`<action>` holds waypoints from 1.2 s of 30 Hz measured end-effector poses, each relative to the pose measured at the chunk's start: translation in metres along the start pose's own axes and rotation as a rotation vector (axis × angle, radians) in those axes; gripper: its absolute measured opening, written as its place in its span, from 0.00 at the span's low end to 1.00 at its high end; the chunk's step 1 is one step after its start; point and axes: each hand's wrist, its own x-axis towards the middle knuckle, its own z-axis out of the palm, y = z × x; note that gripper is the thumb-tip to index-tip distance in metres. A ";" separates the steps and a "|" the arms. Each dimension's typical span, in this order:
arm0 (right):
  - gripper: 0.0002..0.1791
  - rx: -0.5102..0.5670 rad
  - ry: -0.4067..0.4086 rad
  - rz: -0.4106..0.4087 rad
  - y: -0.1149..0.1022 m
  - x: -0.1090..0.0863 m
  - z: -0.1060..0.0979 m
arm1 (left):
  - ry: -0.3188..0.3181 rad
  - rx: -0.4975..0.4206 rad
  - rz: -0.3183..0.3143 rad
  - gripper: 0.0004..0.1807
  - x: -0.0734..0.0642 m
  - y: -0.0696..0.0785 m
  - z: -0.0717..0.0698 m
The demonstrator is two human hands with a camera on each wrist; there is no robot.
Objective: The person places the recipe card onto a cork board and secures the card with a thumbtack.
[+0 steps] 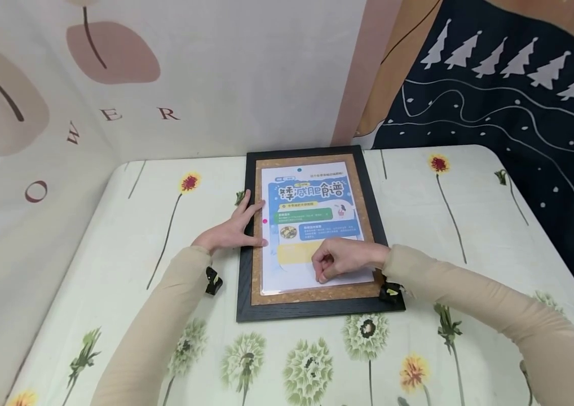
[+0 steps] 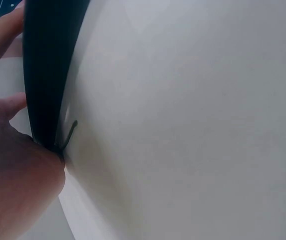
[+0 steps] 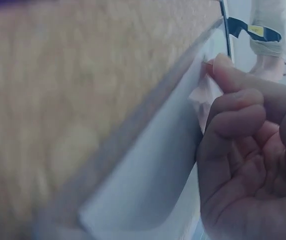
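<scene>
A printed poster (image 1: 327, 217) in blue, green and yellow lies on a cork board (image 1: 266, 300) with a black frame (image 1: 317, 312). My left hand (image 1: 226, 234) rests over the frame's left side, fingers spread and fairly straight, tips at the poster's left edge. In the left wrist view this hand (image 2: 23, 175) is beside the frame's dark edge (image 2: 48, 75). My right hand (image 1: 345, 256), over the poster's lower part, pinches a small pin-like thing (image 3: 209, 65) between thumb and finger, mostly hidden. The right wrist view shows the sheet's edge (image 3: 133, 200) standing off the cork.
A teal pin (image 1: 299, 170) is at the poster's top, a pink pin (image 1: 265, 221) at its left edge. The board lies on a flower-patterned tablecloth (image 1: 201, 361). Printed curtains (image 1: 246, 73) hang behind the table. Both wrists wear black straps (image 1: 213, 281).
</scene>
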 end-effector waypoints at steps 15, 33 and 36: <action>0.07 0.016 -0.067 -0.037 -0.002 0.005 0.000 | 0.005 0.019 0.020 0.54 0.000 -0.001 0.000; 0.08 0.004 -0.047 -0.029 -0.001 0.000 0.001 | 0.000 0.034 0.015 0.54 0.001 -0.002 0.001; 0.09 -0.010 -0.043 -0.031 -0.002 0.001 0.001 | -0.001 0.032 0.012 0.55 0.000 -0.002 0.000</action>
